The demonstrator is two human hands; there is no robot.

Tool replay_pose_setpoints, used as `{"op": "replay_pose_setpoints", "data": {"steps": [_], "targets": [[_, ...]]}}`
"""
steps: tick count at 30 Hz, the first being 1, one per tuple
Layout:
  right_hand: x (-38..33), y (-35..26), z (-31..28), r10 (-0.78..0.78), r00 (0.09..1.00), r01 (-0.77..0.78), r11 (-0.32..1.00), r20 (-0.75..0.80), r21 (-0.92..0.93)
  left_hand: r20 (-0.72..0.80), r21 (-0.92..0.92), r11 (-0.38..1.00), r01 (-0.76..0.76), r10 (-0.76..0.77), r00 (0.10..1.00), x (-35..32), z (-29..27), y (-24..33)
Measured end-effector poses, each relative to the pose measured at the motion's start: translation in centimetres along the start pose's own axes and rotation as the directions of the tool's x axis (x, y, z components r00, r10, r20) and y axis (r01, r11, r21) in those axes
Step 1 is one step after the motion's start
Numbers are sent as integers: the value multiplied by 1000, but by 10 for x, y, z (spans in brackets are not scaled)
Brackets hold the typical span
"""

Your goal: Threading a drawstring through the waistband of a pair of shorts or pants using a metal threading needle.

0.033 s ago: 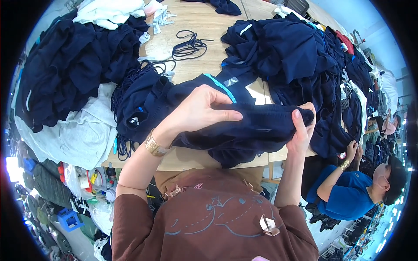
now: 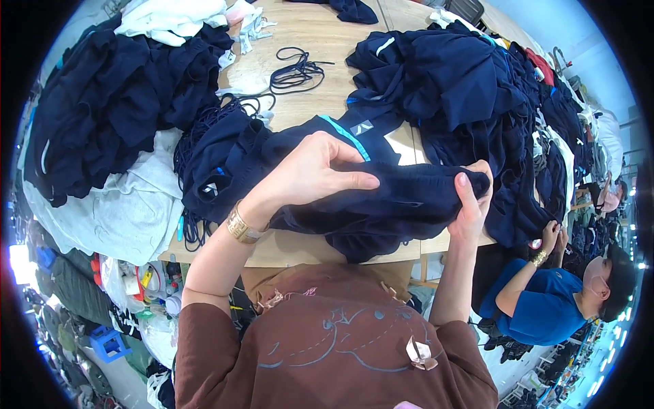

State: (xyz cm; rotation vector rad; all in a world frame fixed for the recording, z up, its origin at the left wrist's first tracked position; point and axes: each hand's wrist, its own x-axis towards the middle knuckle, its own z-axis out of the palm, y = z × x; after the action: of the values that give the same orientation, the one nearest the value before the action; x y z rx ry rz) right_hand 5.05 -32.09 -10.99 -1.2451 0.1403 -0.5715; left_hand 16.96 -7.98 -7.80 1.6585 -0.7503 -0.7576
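Note:
I hold a rolled-up navy garment (image 2: 398, 204) over the near edge of a wooden table (image 2: 320, 41). My left hand (image 2: 310, 174) grips its left part from above, thumb stretched along the fabric, with a gold bracelet (image 2: 242, 226) on the wrist. My right hand (image 2: 471, 204) pinches the garment's right end, fingers curled over the top. Under the roll lies another navy piece with a turquoise stripe (image 2: 344, 136).
Big heaps of navy clothes sit at the left (image 2: 116, 95) and right (image 2: 477, 88). Pale grey cloth (image 2: 122, 211) hangs off the left edge. Black cords (image 2: 296, 68) lie mid-table, white fabric (image 2: 170, 17) at the back. A person in a blue shirt (image 2: 545, 303) works at lower right.

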Motion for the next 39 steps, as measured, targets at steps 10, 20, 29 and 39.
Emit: {"op": "replay_pose_setpoints", "data": {"steps": [10, 20, 29, 39], "targets": [[11, -12, 0, 108, 985, -114, 993, 137, 38, 79, -82, 997, -2, 8, 997, -1, 2, 3], [3, -12, 2, 82, 992, -78, 996, 93, -45, 44, 57, 998, -5, 2, 999, -2, -5, 10], [-8, -19, 34, 114, 921, 68, 895, 373, -442, 41, 125, 980, -152, 148, 988, 3, 21, 10], [1, -13, 53, 272, 799, 207, 713, 537, -670, -87, 94, 984, -149, 157, 984, -1, 23, -16]]}}
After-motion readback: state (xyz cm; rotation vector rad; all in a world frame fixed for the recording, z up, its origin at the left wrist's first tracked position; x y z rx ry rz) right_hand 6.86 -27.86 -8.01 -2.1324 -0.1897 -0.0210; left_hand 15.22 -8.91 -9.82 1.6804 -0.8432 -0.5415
